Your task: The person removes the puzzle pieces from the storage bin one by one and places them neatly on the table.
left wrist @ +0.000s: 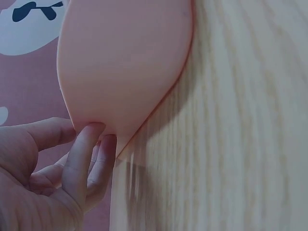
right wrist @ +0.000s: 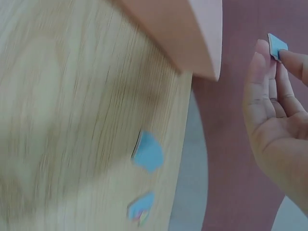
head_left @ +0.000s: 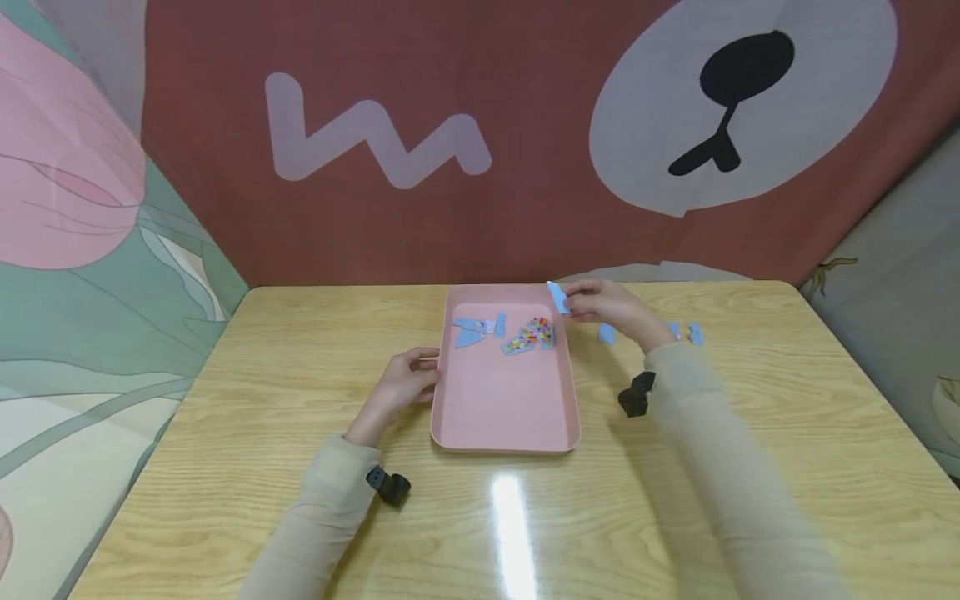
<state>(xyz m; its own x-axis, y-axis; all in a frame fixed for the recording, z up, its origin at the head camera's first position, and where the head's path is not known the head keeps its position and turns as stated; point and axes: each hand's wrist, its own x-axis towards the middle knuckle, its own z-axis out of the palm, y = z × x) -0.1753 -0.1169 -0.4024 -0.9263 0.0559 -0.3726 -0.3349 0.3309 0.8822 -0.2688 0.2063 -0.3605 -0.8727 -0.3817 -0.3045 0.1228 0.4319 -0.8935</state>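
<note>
My right hand point(head_left: 611, 308) pinches a light-blue puzzle piece point(head_left: 558, 297) between thumb and fingertips, above the upper right corner of the pink tray point(head_left: 502, 408). In the right wrist view, that piece point(right wrist: 276, 46) shows a pale, thick edge. My left hand point(head_left: 408, 381) is at the tray's left side, its fingertips point(left wrist: 91, 129) touching the outer wall near the rim. Inside the tray lie blue pieces point(head_left: 469, 337) on the left and a multicoloured cluster of pieces point(head_left: 531, 335) on the right.
Right of the tray, a blue piece point(head_left: 607, 333) lies on the wooden table point(head_left: 337, 333), with another small piece point(head_left: 696, 333) farther right, partly patterned. A brown printed cloth point(head_left: 450, 225) hangs behind the table's far edge.
</note>
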